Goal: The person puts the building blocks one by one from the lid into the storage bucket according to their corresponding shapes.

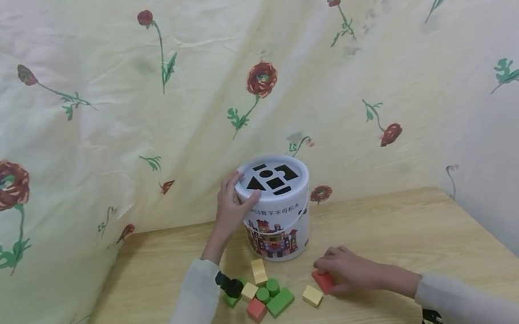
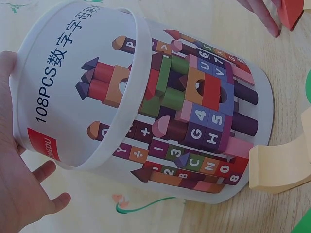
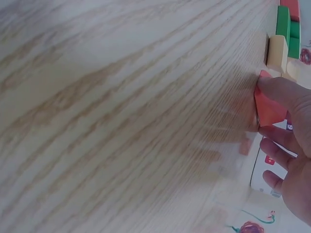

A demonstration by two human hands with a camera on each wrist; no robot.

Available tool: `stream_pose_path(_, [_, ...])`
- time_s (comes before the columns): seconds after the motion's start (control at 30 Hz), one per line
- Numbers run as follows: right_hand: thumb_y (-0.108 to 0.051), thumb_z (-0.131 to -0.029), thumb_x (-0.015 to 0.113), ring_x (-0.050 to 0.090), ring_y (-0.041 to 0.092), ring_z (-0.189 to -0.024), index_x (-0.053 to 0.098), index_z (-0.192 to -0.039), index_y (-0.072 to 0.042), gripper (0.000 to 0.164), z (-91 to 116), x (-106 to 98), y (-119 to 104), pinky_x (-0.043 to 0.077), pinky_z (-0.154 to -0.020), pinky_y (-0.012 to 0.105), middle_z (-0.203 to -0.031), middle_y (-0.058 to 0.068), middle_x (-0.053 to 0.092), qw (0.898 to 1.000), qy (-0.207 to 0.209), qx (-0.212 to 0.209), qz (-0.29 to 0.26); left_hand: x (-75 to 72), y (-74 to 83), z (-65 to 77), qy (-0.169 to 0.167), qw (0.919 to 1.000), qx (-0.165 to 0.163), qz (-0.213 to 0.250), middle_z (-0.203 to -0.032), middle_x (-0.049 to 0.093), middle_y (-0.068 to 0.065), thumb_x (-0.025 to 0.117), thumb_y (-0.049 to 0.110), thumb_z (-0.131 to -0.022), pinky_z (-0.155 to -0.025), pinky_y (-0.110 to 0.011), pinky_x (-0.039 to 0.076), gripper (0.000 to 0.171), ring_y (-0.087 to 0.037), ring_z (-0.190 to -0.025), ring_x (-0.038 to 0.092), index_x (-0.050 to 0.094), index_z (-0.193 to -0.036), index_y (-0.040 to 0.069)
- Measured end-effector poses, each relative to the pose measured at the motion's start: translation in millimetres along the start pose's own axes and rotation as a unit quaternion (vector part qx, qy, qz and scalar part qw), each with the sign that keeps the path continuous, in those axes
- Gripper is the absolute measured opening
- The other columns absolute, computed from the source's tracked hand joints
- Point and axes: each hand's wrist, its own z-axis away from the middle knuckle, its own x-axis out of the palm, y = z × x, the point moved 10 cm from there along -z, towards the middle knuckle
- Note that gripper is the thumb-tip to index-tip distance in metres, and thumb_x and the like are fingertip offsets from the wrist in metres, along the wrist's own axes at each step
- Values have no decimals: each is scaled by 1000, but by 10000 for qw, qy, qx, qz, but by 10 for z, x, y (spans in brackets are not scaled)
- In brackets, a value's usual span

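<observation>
A white lidded bucket [image 1: 279, 228] printed with a block castle stands at the back of the table, its lid [image 1: 302, 169] pierced with shaped holes. My left hand [image 1: 233, 207] rests on the lid's left edge, thumb on the near rim; in the left wrist view its fingers are spread beside the bucket. My right hand [image 1: 354, 271] pinches a red triangular block [image 1: 322, 282] between thumb and fingers, low over the tabletop. The right wrist view shows the red block's [image 3: 268, 104] sloped face, with the thumb on one end. Just left of it lies a plain wooden block [image 1: 312, 295].
Left of centre, in front of the bucket, lies a cluster: a green oblong block [image 1: 280, 302], a red block [image 1: 257, 310], two green cylinders [image 1: 272, 286] and a small wooden block [image 1: 249, 292]. A curved wooden block [image 2: 282, 165] is close to the bucket's base. Flowered cloth [image 1: 122, 93] hangs behind.
</observation>
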Motion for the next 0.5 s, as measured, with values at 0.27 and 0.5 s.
stream_pose_path(0.27, [-24,-78,84,50,11,-98,55,-91,-21,32,-13,-31,-89,43,-88,36,-99,-8,63,9996,164,-150,153,4,5,13,15,10000,-37,-32,-165,26,0,69,55,-89,-114,-63,39,80,-31,-148,27,39,-156,25])
stream_pose_path(0.5, [-31,-74,87,50,9,-98,65,-105,-21,39,-33,4,-35,43,-92,41,-99,-9,63,9998,-127,6,156,2,10,16,28,10000,-46,-53,-165,26,0,69,55,-89,-114,-64,38,79,-31,-149,26,39,-156,25])
